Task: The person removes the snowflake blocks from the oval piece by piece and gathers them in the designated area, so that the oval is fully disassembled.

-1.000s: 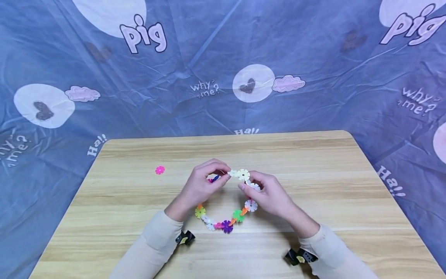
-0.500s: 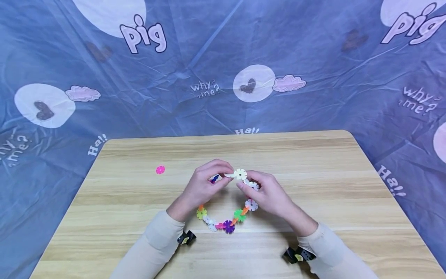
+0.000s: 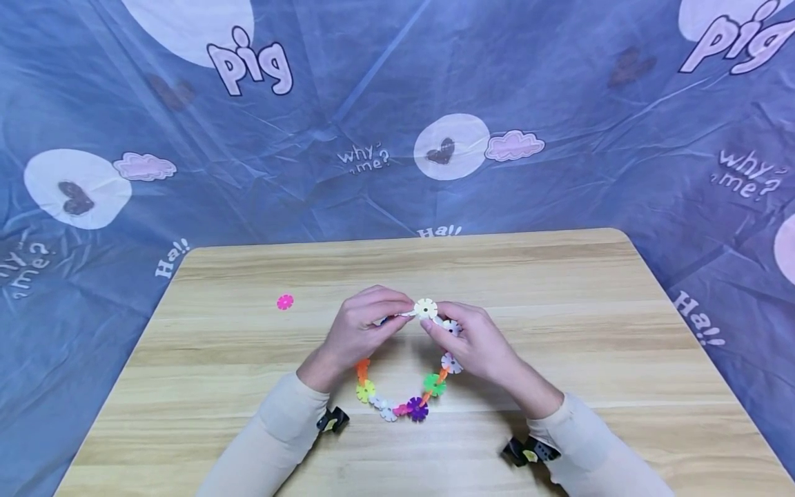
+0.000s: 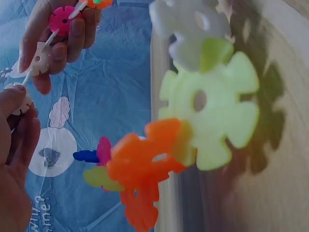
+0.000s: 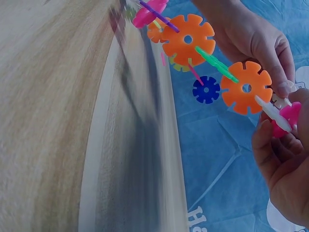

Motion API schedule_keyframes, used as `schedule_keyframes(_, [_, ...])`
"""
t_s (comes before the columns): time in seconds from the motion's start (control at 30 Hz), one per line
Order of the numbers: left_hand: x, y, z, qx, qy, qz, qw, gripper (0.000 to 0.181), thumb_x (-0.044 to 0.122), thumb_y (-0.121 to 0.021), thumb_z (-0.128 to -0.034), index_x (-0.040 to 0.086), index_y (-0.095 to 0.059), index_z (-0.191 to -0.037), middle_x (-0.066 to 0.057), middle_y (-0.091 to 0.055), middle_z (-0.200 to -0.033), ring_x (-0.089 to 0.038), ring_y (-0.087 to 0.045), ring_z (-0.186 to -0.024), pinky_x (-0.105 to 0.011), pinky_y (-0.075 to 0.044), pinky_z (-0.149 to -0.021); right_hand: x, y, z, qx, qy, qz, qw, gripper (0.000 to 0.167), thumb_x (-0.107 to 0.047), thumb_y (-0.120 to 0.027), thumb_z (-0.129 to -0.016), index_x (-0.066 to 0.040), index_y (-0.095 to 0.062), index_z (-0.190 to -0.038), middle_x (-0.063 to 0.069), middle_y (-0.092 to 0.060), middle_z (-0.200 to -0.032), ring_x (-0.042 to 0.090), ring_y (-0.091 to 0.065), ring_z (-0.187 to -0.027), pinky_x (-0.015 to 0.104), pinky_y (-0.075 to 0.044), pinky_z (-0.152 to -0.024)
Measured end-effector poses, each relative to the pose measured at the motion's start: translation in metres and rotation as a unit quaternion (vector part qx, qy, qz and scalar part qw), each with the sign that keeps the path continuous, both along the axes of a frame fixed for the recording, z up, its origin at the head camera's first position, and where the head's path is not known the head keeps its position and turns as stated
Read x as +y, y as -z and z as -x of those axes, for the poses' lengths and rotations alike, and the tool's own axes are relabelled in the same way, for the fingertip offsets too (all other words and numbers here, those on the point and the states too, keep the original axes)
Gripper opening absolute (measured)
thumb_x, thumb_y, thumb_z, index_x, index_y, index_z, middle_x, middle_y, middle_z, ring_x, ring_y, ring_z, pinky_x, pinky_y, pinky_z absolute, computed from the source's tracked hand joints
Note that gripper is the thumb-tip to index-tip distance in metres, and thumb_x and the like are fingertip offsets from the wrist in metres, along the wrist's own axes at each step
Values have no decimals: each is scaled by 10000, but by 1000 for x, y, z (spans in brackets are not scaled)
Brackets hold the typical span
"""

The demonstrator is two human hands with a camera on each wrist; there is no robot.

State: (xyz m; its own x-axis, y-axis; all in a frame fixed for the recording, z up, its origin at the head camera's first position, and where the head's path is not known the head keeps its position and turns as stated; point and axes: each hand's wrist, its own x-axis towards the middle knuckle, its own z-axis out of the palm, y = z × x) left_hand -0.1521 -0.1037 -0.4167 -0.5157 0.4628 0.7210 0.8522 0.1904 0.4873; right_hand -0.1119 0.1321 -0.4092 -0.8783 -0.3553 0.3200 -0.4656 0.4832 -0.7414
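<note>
A chain of slotted plastic snowflake discs hangs in a ring from both hands, its lower part including a purple snowflake disc (image 3: pixel 417 408), a green one (image 3: pixel 435 384) and a yellow one (image 3: pixel 365 391). My left hand (image 3: pixel 368 323) pinches a white snowflake disc (image 4: pixel 20 99) between thumb and fingers. Close beside it, my right hand (image 3: pixel 475 342) grips the other end by a cream disc (image 3: pixel 425 309), edge to edge with the white one. In the left wrist view a pink disc (image 4: pixel 62 21) lies against the right fingers. Whether the two ends interlock is hard to tell.
One loose pink snowflake disc (image 3: pixel 285 302) lies on the wooden table (image 3: pixel 205 386), left of the hands. Behind the table hangs a blue printed cloth (image 3: pixel 323 186). A black wrist camera (image 3: pixel 332 420) sits under the left sleeve, and another (image 3: pixel 529 452) under the right.
The left hand's white disc has come up against the cream disc, which turned and shifted slightly left. The hanging lower part of the chain has swung a little to the right.
</note>
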Motion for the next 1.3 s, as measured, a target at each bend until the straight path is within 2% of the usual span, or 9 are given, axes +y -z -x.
schedule_keyframes(0.1, [-2, 0, 3, 345, 96, 19, 9994, 188, -49, -846, -847, 10, -831, -1024, -124, -828, -1044, -252, -776, -977, -294, -637, -918, -1, 0, 0, 57, -16, 34, 10000, 105, -135, -708, -1038, -78, -781, -1089, 13, -750, -912, 43, -610, -734, 251, -572, -691])
schedule_keyframes(0.23, [-4, 1, 8, 763, 221, -31, 9968, 142, -18, -834, -877, 4, -830, -1017, -129, -826, -1032, -259, -771, -957, -295, -641, -901, -2, -2, 1, 91, -73, 85, 9999, 85, -124, -705, -1039, -86, -777, -1062, -1, -732, -889, 30, -588, -717, 243, -560, -666])
schedule_keyframes(0.4, [-6, 1, 11, 975, 352, -176, 9945, 85, 22, -789, -944, -5, -830, -1014, -130, -823, -1016, -263, -763, -941, -300, -642, -882, -3, -3, 2, 132, -149, 107, 9997, 74, -116, -702, -1040, -102, -774, -1034, -20, -713, -867, 22, -574, -705, 239, -554, -653])
schedule_keyframes(0.67, [-7, 0, 12, 949, 407, -180, 9945, 93, -3, -803, -908, 2, -823, -999, -124, -819, -999, -256, -761, -931, -291, -640, -884, -4, -3, 3, 252, -228, 76, 9994, 67, -111, -705, -1037, -110, -770, -1019, -33, -708, -854, 22, -581, -715, 241, -561, -658])
schedule_keyframes(0.93, [-8, 1, 11, 632, 458, -38, 9969, 152, -33, -822, -872, 19, -821, -1015, -107, -818, -1018, -242, -761, -966, -307, -632, -918, -3, 0, 3, 268, -237, 12, 9994, 64, -120, -714, -1034, -111, -777, -1030, -25, -740, -888, 12, -604, -733, 240, -579, -679])
schedule_keyframes(1.3, [-8, 4, 7, 261, 298, 81, 9992, 108, -21, -800, -925, 9, -811, -1028, -118, -809, -1035, -250, -776, -995, -313, -634, -956, -1, 2, 3, 200, -213, 42, 9996, 75, -143, -712, -1039, -127, -763, -986, -51, -699, -839, 7, -574, -696, 234, -557, -651])
